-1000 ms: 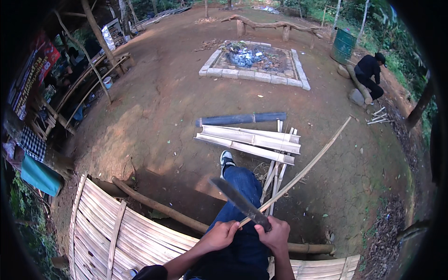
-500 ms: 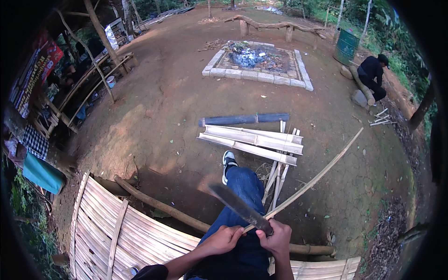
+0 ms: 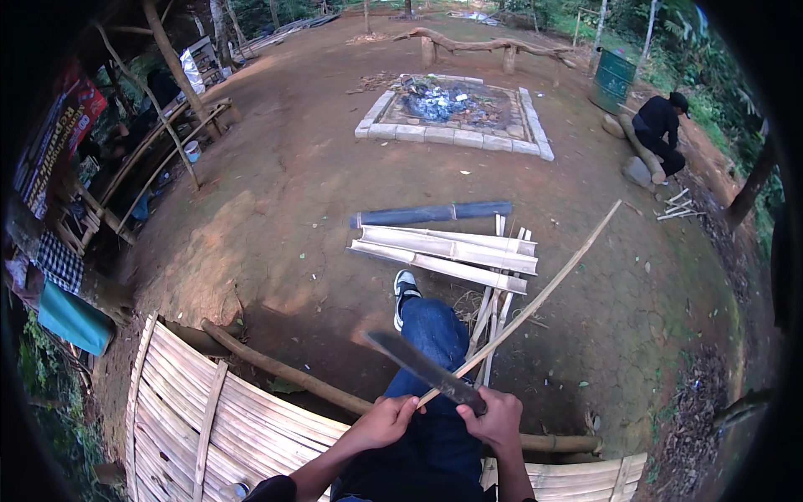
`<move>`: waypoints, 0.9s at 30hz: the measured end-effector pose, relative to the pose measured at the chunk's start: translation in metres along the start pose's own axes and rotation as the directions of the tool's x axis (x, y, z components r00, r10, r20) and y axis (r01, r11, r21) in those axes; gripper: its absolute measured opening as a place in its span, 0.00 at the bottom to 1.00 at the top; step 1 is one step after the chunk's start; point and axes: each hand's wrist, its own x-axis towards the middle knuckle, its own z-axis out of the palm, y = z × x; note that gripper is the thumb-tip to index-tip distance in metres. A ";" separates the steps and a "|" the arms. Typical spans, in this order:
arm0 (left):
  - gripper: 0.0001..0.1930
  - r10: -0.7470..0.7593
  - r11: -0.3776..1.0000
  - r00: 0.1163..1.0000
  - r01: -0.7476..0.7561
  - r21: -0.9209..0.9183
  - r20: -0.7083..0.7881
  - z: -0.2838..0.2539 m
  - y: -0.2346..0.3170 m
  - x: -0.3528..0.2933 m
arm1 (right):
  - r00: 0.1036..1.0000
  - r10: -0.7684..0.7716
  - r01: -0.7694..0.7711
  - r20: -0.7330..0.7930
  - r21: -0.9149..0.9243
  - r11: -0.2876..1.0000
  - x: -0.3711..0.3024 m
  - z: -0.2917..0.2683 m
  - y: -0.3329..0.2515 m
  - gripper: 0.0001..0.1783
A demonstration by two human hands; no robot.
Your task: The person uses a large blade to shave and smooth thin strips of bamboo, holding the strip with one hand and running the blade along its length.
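My left hand [image 3: 386, 421] is closed around the near end of a long, thin bamboo strip [image 3: 542, 299], which slants up and away to the right. In my right hand [image 3: 493, 418] is a machete [image 3: 422, 366] with a broad dark blade, its tip pointing up and left. The blade crosses the strip a little beyond my left fingers; whether its edge touches the strip I cannot tell. My right fingers wrap the handle and hide most of it. Both hands are over my jeans-clad leg [image 3: 439, 335].
Split bamboo halves [image 3: 452, 248], a dark whole bamboo pole [image 3: 431, 214] and narrow strips [image 3: 495, 314] lie on the ground ahead. Bamboo slats [image 3: 242, 410] form the platform beneath me. Farther off are a stone-edged fire pit [image 3: 410, 132], a green drum [image 3: 613, 82] and a seated person [image 3: 661, 130].
My left hand has drawn back slightly left, and the bamboo strip has shifted left with it. The machete now crosses the strip farther from my left fingers. The whole view has shifted slightly.
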 end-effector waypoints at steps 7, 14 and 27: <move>0.15 0.095 0.990 0.992 -0.085 0.117 -0.083 -0.010 0.019 0.000 | 0.995 -0.091 0.089 -0.044 -0.053 0.995 0.010 -0.003 0.023 0.33; 0.15 0.056 0.998 0.997 -0.056 -0.003 -0.052 -0.012 0.032 0.009 | 0.987 -0.086 0.082 -0.138 -0.031 0.996 0.013 -0.007 -0.013 0.35; 0.15 0.171 0.983 0.980 -0.163 0.081 -0.098 -0.007 0.022 0.012 | 0.990 -0.060 0.060 -0.124 -0.004 0.998 0.022 -0.003 -0.025 0.31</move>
